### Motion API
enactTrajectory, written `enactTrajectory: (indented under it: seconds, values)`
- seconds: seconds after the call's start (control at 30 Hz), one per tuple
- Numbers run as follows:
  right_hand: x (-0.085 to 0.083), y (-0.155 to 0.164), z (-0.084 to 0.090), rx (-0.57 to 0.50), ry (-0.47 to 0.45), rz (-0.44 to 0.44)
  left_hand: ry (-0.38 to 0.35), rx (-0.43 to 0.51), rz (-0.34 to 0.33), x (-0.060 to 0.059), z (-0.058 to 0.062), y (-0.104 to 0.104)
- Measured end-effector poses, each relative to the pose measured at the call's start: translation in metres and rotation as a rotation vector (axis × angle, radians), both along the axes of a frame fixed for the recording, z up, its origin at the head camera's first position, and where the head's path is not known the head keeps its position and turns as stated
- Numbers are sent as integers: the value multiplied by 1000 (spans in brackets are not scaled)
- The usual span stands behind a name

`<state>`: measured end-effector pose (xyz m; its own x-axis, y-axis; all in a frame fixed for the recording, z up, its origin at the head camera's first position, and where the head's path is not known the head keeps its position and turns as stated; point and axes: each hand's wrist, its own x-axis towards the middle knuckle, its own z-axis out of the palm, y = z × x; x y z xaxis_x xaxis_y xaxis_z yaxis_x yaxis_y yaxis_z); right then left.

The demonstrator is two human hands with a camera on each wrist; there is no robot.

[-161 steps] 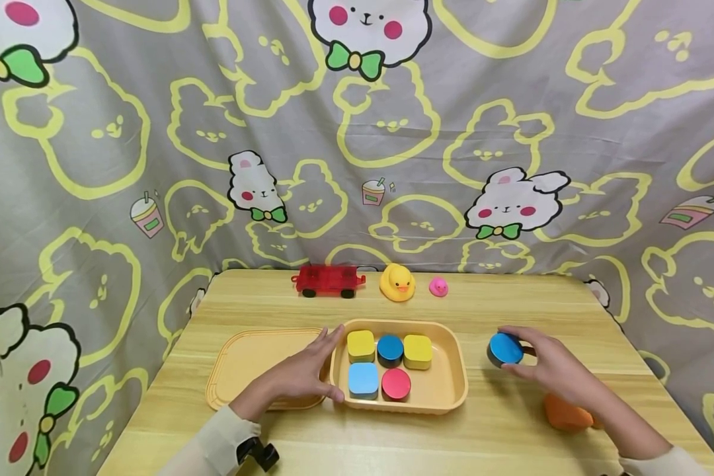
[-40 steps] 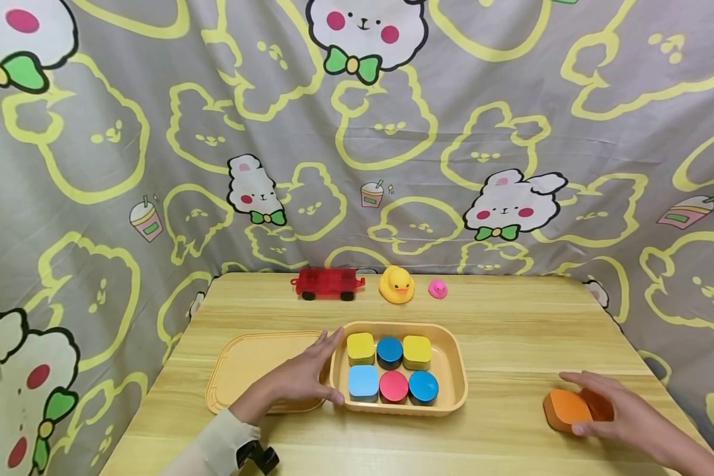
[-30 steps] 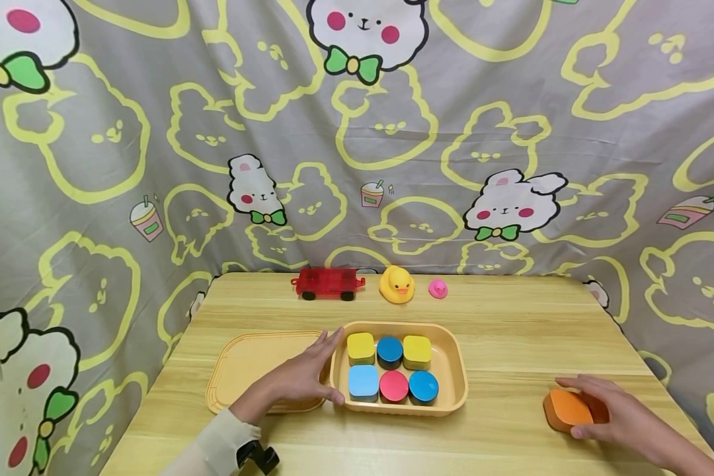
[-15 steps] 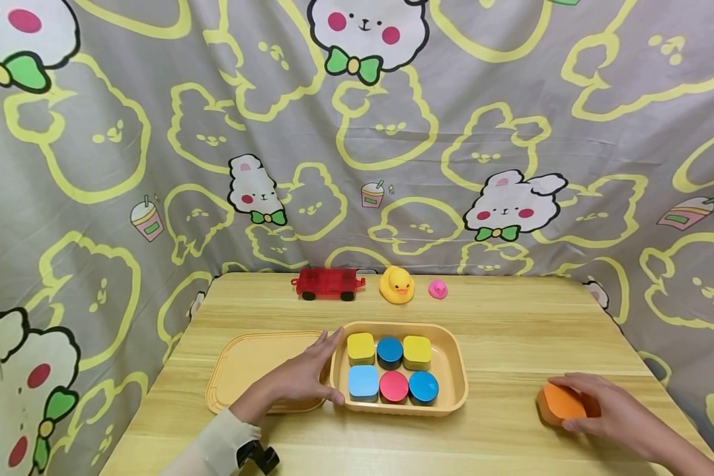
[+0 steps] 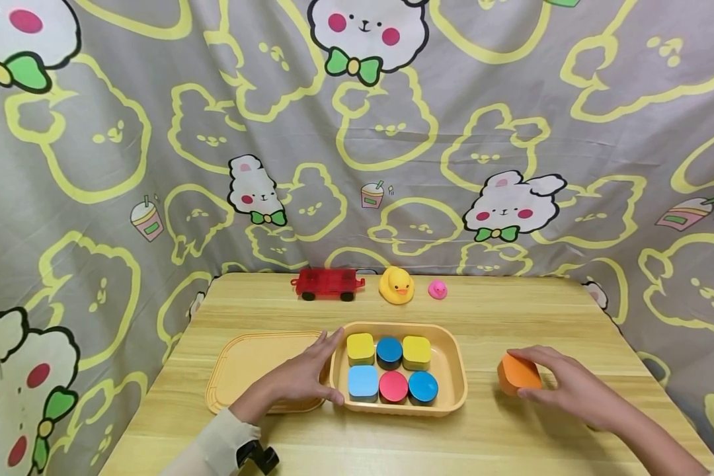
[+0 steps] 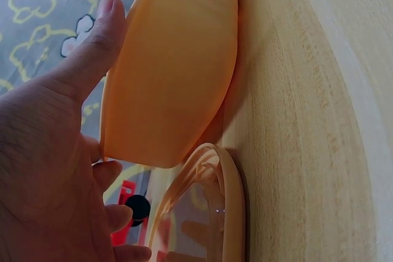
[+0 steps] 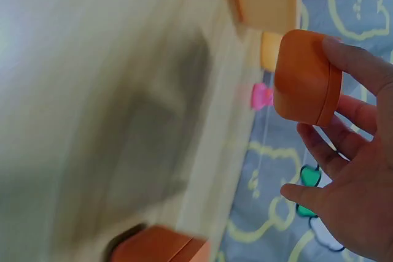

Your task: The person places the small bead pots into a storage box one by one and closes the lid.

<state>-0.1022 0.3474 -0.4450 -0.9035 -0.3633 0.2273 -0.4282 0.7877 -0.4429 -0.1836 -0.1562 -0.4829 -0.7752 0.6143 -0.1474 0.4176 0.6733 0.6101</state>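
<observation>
While the orange rounded-square block (image 5: 519, 374), pinched by the right hand (image 5: 574, 390), is above the wood-grain table (image 5: 482, 439), right of the pale-orange rectangular plastic box (image 5: 449, 370), the left hand (image 5: 300, 378) touches this box's end with spread fingers (image 5: 327, 342).

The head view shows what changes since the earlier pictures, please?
The right hand released a round blue block beside the red one in the tray, then gripped the orange block and lifted it leftward. The left hand stayed at the tray's left end.
</observation>
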Motion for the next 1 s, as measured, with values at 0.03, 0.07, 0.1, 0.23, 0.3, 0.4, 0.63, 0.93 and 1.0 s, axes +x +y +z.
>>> enactTrajectory:
  seconds: [0.03,0.07,0.1,0.23,0.3,0.4,0.63,0.93,1.0]
  values:
    - [-2,-4,2,-8,-8,0,0,1,0,0,0,0]
    - [-5,-9,4,-15,-10,2,0,0,1,0,0,0]
    - [-7,-13,6,-18,-10,7,-1,0,1,0,0,0]
    - [-16,-29,12,-17,16,27,-3,-1,3,0,0,1]
    - [-20,-37,13,-15,19,37,-3,-2,4,0,0,1]
    - [-27,-49,14,-20,16,48,-5,0,3,0,1,1]
    - [-45,-76,15,-35,19,77,-2,5,-2,0,0,1]
    - [-60,-109,15,61,-42,91,2,2,-1,0,0,1]
    - [-63,-116,15,113,-32,91,1,-2,3,0,0,1]
